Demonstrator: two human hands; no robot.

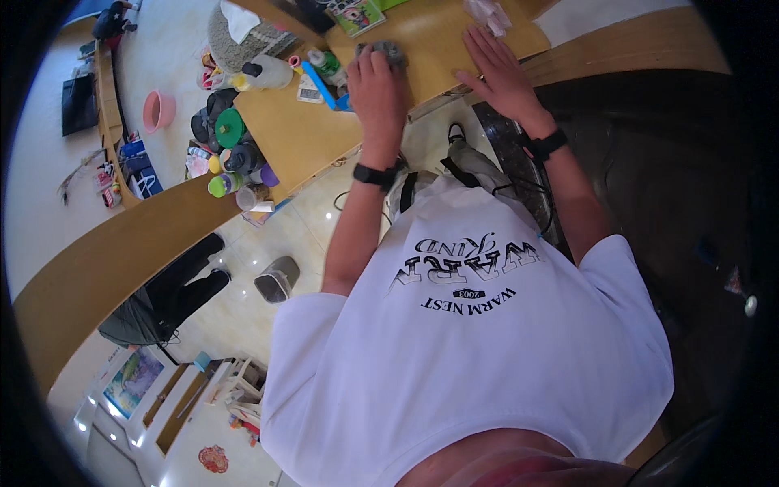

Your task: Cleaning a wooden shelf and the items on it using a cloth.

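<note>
My left hand (377, 91) rests over a crumpled grey cloth (389, 53) on the yellow wooden tabletop (426, 76), its fingers bent onto the cloth. Flat on the same surface near its front edge, my right hand (499, 73) has its fingers stretched and holds nothing. A pink translucent plastic packet (489, 17) lies just beyond the right fingertips. Beside the left hand are a blue strip-like object (319, 85), a green and clear bottle (328, 66) and a white digital display device (310, 89). A colourful booklet (358, 17) lies behind the cloth.
A clear spray bottle (268, 72) and a grey woven basket (234, 39) stand at the back left. Several cups, bottles and a green round lid (230, 128) crowd the table's left end. A waste bin (277, 280) stands on the floor. Two other people are partly visible at left.
</note>
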